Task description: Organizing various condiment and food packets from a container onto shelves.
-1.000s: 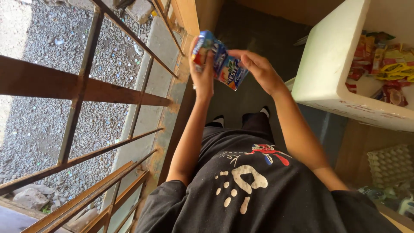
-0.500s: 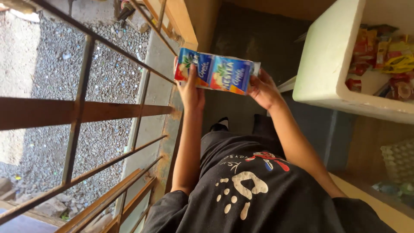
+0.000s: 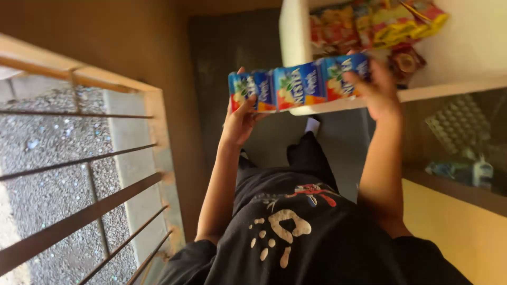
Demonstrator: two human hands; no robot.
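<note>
While both arms reach up in front of the chest, the left hand [image 3: 240, 120] grips the left end of a strip of small drink cartons [image 3: 298, 84], fingers curled behind it and thumb on the front face near the lower edge. Left forearm runs nearly straight up from the elbow, wrist slightly bent back.

Strip of small drink cartons: four or so joined rectangular packs, blue with fruit print, glossy film wrap, held level and spanning between the two hands. Its right end sits against the front edge of the white shelf [image 3: 293, 31].

Right hand [image 3: 376, 89] is closed on the right end of the strip, fingers wrapped over the top, palm behind. Right forearm rises steeply, elbow low by the torso.

White shelf: smooth painted board, thick front edge. Snack packets [image 3: 380, 21] in red, yellow and orange crinkly foil lie along its top, just behind the right hand.

Left edge of view: rusty metal railing bars [image 3: 90, 211] over gravel. Lower right shelf edge holds a small white bottle [image 3: 482, 171] beside a grey egg tray [image 3: 459, 124].
</note>
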